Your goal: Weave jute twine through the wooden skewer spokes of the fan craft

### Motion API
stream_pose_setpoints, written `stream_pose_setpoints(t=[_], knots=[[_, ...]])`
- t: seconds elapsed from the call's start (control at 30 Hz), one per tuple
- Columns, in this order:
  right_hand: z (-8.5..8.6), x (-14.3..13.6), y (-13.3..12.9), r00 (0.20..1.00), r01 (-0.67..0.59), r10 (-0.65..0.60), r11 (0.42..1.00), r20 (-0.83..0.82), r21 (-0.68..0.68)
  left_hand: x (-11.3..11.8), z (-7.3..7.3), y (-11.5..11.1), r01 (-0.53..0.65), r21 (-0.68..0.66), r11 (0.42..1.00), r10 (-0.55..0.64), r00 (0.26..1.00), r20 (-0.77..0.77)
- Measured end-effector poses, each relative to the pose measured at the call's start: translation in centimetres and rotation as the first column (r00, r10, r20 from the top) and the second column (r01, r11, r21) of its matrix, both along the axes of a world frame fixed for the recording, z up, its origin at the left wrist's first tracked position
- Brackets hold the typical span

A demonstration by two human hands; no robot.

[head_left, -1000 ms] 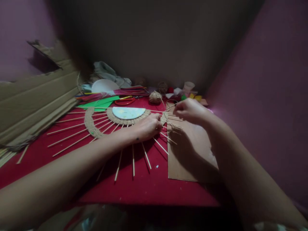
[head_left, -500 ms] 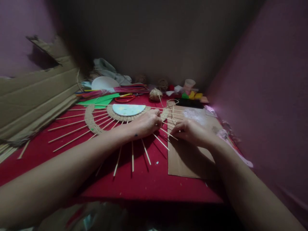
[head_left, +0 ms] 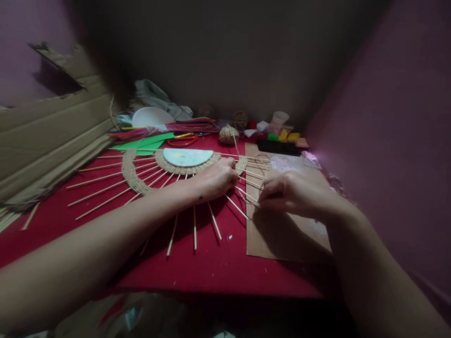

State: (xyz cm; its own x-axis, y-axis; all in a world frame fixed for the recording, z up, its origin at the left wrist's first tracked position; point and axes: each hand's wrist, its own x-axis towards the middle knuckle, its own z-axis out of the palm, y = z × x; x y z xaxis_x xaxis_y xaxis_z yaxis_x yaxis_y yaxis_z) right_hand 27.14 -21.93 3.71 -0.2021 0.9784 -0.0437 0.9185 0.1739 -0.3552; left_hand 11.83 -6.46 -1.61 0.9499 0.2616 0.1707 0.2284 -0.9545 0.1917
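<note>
- Over the red tabletop (head_left: 211, 270), gripping the right side of a half-round weaving (head_left: 178, 170) with the left hand (head_left: 223, 178), curled into a loose fist.
- Just to the right of that, pressing thumb and fingers of the right hand (head_left: 292, 195) together near the stick tips, apparently pinching a strand of twine (head_left: 245, 195) but hiding its end.
- Lying flat across the middle of the tabletop, stretching lengthwise from left to right, and turning the straight edge to the far side, the curve to the near side.
- Fanning out in pale sticks (head_left: 195, 230) around a light blue half-disc (head_left: 188, 157), pointing leftward, nearward, and rightward over a sheet of brown cardboard (head_left: 260, 249).
- Hugging the half-disc with one woven band, then, across a gap at left, curving round in an outer band (head_left: 130, 176).
- Showing a pale cup (head_left: 280, 119) upright at the back right, behind yellow scraps (head_left: 287, 136), with contents too dim to tell.
- Also showing a white plate (head_left: 151, 116) tilted up at the back left, behind coloured strips (head_left: 183, 126), and a ball of twine (head_left: 229, 135) between plate and cup.
</note>
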Motion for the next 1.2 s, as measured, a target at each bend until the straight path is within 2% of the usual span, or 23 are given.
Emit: stream_pose_setpoints(t=[0.03,0.1,0.2,0.27,0.37,0.43,0.53,0.6,0.7,0.8,0.87,0.97,1.03,1.07,1.13,1.2], knots=[[0.0,-0.5,0.1,0.999,0.032,-0.038,0.989,0.038,0.147,0.0,0.0,-0.2,0.005,0.010,1.000,-0.005,1.000,0.004],[-0.2,-1.3,0.6,0.995,0.069,-0.092,0.910,0.036,0.408,-0.2,0.1,-0.8,0.038,0.030,0.999,-0.040,0.998,0.049],[-0.9,-1.8,1.6,0.996,0.092,-0.086,0.795,-0.038,0.599,-0.5,1.0,-1.8,0.133,-0.034,0.991,-0.127,0.983,0.136],[-1.4,-1.9,2.3,0.992,0.129,-0.084,0.746,-0.099,0.653,-0.9,2.0,-2.2,0.162,-0.156,0.975,-0.140,0.980,0.140],[-2.4,-1.4,3.0,0.970,0.223,-0.090,0.706,-0.227,0.672,-1.8,3.4,-1.9,0.066,-0.318,0.946,-0.058,0.998,0.036],[-3.2,-0.7,3.5,0.956,0.256,-0.086,0.713,-0.281,0.653,-2.5,4.0,-1.0,-0.030,-0.375,0.926,0.026,1.000,-0.017],[-4.2,0.6,3.8,0.949,0.270,-0.097,0.740,-0.300,0.615,-3.6,4.1,0.4,-0.159,-0.459,0.874,0.126,0.987,-0.102],[-4.6,1.3,3.9,0.947,0.287,-0.121,0.733,-0.297,0.617,-4.3,3.9,1.0,-0.245,-0.521,0.818,0.170,0.967,-0.189],[-4.7,1.4,3.7,0.960,0.272,-0.136,0.663,-0.245,0.698,-5.4,3.9,1.1,-0.313,-0.611,0.727,0.206,0.948,-0.241],[-4.6,0.3,3.4,0.971,0.235,-0.111,0.565,-0.210,0.791,-6.6,3.9,1.0,-0.283,-0.729,0.623,0.219,0.958,-0.184],[-4.7,-0.6,3.2,0.976,0.215,-0.091,0.538,-0.197,0.815,-7.2,3.7,1.1,-0.267,-0.808,0.525,0.270,0.953,-0.140],[-5.0,-1.6,2.9,0.980,0.192,-0.072,0.592,-0.185,0.782,-7.8,2.9,1.5,-0.214,-0.922,0.321,0.358,0.929,-0.091],[-5.2,-1.8,2.8,0.969,0.228,-0.076,0.635,-0.234,0.738,-7.8,2.3,1.8,-0.141,-0.972,0.188,0.391,0.919,-0.057],[-5.2,-1.8,2.8,0.955,0.270,-0.086,0.649,-0.284,0.711,-7.8,2.0,1.9,-0.106,-0.984,0.143,0.393,0.919,-0.042],[-5.3,-1.7,2.8,0.906,0.372,-0.112,0.668,-0.407,0.644,-7.7,1.5,2.2,-0.070,-0.992,0.107,0.381,0.924,-0.024],[-5.3,-1.6,2.8,0.837,0.465,-0.144,0.694,-0.527,0.550,-7.6,1.0,2.4,-0.054,-0.992,0.115,0.365,0.931,-0.008]])
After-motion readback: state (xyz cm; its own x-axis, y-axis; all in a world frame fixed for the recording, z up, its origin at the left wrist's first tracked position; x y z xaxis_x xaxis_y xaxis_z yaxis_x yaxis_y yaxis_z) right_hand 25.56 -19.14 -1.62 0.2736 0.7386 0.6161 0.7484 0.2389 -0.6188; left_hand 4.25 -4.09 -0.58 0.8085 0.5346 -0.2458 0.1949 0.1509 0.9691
